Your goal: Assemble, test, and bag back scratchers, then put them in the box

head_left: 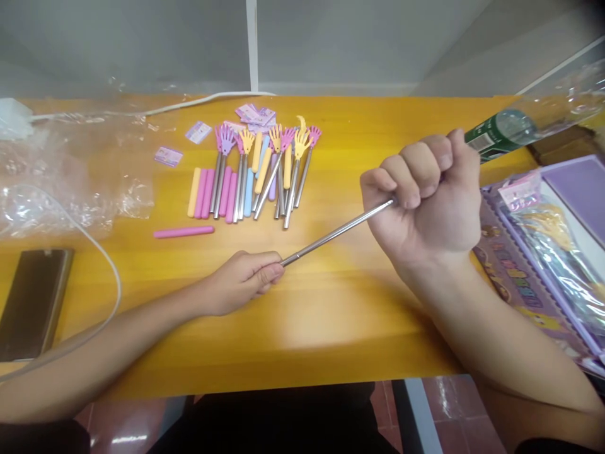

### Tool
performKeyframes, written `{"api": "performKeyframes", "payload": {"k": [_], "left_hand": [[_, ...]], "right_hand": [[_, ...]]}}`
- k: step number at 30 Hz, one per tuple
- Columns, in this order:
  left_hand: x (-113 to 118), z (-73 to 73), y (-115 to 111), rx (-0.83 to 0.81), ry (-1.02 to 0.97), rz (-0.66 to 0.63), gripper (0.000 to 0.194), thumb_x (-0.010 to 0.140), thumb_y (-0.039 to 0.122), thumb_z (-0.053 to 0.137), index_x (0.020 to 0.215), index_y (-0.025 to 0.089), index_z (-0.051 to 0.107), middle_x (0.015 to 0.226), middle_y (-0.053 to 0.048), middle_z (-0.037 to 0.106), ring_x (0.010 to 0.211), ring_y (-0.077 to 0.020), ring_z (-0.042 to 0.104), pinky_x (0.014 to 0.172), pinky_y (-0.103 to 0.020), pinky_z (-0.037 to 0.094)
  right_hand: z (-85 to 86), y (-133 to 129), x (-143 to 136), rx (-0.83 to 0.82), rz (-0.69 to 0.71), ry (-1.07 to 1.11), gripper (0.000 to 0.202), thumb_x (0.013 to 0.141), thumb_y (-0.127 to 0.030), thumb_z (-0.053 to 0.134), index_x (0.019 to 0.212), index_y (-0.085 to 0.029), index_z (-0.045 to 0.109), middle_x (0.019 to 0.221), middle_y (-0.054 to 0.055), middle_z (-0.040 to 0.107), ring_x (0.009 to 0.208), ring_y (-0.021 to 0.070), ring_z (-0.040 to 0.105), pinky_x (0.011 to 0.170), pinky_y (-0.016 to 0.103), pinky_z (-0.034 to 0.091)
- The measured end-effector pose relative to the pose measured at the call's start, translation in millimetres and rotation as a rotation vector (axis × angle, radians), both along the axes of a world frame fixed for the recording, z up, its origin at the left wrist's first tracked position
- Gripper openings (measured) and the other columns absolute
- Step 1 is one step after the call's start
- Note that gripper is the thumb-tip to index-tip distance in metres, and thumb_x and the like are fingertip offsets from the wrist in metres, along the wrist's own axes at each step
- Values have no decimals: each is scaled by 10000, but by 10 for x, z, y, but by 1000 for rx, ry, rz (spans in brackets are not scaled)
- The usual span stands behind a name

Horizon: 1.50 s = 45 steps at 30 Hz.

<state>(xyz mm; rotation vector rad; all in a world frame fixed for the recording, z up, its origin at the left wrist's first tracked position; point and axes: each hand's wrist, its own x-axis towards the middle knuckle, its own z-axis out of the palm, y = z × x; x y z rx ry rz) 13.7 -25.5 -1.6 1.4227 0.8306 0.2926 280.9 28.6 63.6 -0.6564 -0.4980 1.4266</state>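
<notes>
Head view, left to right: 1 dark flat device point(35, 306) lies near crumpled plastic film point(118, 195). 1 pink tube point(184, 232) lies crosswise, apart from the standing-direction row of tubes point(207, 192) and metal-stemmed scratchers point(301, 146); their visible heads point away, presumably for easy reach, and overlap prevents my exact count. The left hand point(246, 280) is clamped on the lower end of 1 metal rod point(338, 234), slanting above the table point(331, 334); the right hand point(425, 189) is fisted around its upper end, apparently bracing it. Rightmost, I count 1 bottle point(508, 129) and 1 clear packet point(558, 227).
</notes>
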Motion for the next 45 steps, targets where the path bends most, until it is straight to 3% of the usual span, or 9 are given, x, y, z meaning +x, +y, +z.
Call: {"api": "performKeyframes", "payload": {"k": [3,7,11,16,21,29,36,41,45], "left_hand": [[1,-7,9,-33,-12,-1,461,1120,542,463,811,199,470,649,70,384,536,-79,328,482,-182,299],[9,-32,19,-151,-72,54,462,1117,564,472,829,203,464,651,80,359,523,-74,299,472,-179,285],[15,-45,19,-235,-100,78,466,1112,581,480,835,206,456,654,87,341,517,-69,281,470,-175,280],[25,-25,7,-85,-33,66,486,1115,582,460,816,199,475,642,75,386,520,-75,332,478,-186,305],[39,13,16,-13,33,17,465,1129,538,426,813,201,479,650,68,418,532,-85,369,513,-209,338],[63,27,-21,212,177,-34,406,1136,419,385,801,206,471,678,48,488,606,-111,450,593,-236,368],[102,-6,-176,359,297,-7,347,1142,393,361,854,217,441,661,58,434,559,-109,420,566,-247,313],[98,-12,-207,326,259,5,362,1145,416,370,852,215,439,668,55,430,558,-108,403,558,-248,305],[110,-11,-211,66,46,22,457,1147,508,375,817,206,465,683,46,454,574,-102,421,557,-236,363]], "right_hand": [[-46,3,1,19,7,-135,454,989,-418,764,672,-245,490,503,-57,316,455,119,321,595,339,469],[-208,124,-15,18,31,-193,386,978,-517,739,733,-263,584,602,-34,430,550,136,445,631,341,471],[-409,233,-50,39,-22,-287,539,1018,-570,665,643,-230,477,668,4,495,656,157,563,664,336,502],[-537,200,-89,143,-85,-346,662,1066,-611,564,596,-219,312,607,10,461,625,171,568,695,343,542],[-603,132,-132,142,-133,-376,665,1092,-596,508,584,-218,302,594,14,492,624,168,582,706,321,557],[-646,1,-163,49,-230,-380,577,1114,-477,477,624,-220,315,607,3,544,651,166,642,726,301,573],[-708,-69,-213,-46,-274,-371,569,1104,-486,518,641,-226,312,594,-10,535,637,164,650,714,306,576],[-646,-78,-235,-46,-258,-361,634,1042,-590,606,626,-229,290,589,0,513,619,178,616,696,348,573],[-524,-90,-316,37,-239,-337,683,1043,-616,593,624,-222,223,556,-9,418,576,172,535,730,372,576]]}}
